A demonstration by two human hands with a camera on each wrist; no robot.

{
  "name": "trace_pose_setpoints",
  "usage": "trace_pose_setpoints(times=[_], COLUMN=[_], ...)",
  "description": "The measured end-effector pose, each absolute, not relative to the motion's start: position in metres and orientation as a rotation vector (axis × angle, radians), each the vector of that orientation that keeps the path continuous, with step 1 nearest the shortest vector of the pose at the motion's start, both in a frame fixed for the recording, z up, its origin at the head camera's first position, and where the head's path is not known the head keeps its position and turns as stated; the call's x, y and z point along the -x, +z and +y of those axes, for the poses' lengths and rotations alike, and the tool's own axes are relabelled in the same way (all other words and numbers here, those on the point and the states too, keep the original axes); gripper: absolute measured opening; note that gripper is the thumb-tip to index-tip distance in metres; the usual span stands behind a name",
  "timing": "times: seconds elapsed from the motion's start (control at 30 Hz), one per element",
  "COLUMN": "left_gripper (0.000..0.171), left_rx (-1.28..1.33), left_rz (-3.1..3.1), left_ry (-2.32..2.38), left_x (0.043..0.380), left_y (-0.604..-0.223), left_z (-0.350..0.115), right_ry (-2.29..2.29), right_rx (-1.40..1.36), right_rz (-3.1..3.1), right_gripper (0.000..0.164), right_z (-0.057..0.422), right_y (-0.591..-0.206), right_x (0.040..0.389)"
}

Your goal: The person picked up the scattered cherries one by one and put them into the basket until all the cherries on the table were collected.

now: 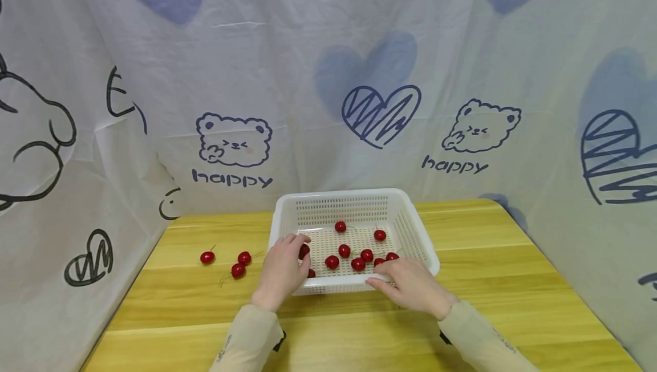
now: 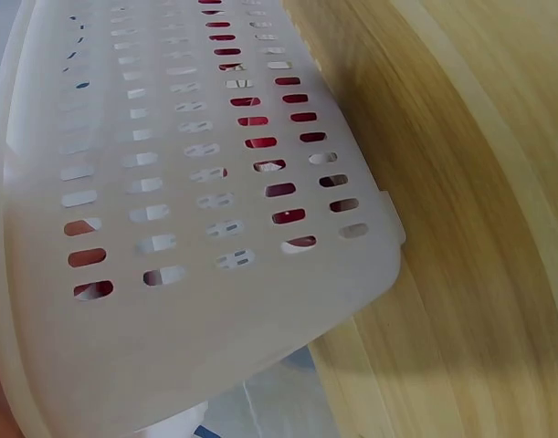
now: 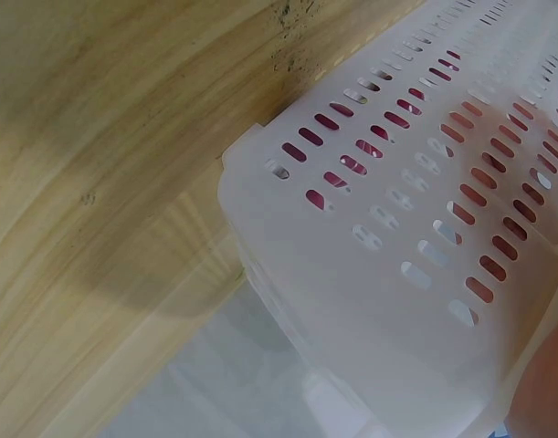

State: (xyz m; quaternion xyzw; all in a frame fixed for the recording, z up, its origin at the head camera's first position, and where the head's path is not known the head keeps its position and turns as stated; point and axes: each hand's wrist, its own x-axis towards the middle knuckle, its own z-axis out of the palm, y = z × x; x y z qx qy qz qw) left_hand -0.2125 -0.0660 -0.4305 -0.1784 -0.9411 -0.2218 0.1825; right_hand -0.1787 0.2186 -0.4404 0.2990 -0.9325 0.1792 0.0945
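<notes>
A white plastic basket (image 1: 354,194) with slotted walls holds several red cherries (image 1: 332,262). My left hand (image 1: 282,266) reaches over its front left corner. A dark red cherry (image 1: 304,251) shows between that hand's thumb and fingers, high beside the wall. At the front right, my right hand (image 1: 413,287) grips the basket's rim, thumb outside and fingers inside. Skin shows through the slots of the basket wall (image 3: 324,255) in the right wrist view. The left wrist view is mostly filled by the wall (image 2: 187,338), with red cherries behind its lower slots.
Left of the basket, three stemmed cherries (image 1: 238,270) lie on the yellow wood-grain table (image 1: 493,280). A white curtain (image 1: 308,75) printed with hearts and bears hangs behind the table and along its sides.
</notes>
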Motion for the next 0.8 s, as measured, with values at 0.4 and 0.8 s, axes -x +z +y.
trace_pose_setpoints(times=[0.4,0.8], left_gripper=[0.025,0.022], left_rx=[0.51,0.507], left_rz=[-2.617,-2.577], left_ry=[-0.659,-0.67], left_x=[0.2121,0.2109], left_y=[-0.4329,-0.4324], left_z=[-0.0668,-0.0695], right_ry=[0.529,0.516], right_rx=[-0.879,-0.878], right_rz=[-2.773,-2.761], right_gripper=[0.039,0.04], right_z=[0.2187,0.2186], right_y=[-0.4407,-0.4415], right_x=[0.179,0.1794])
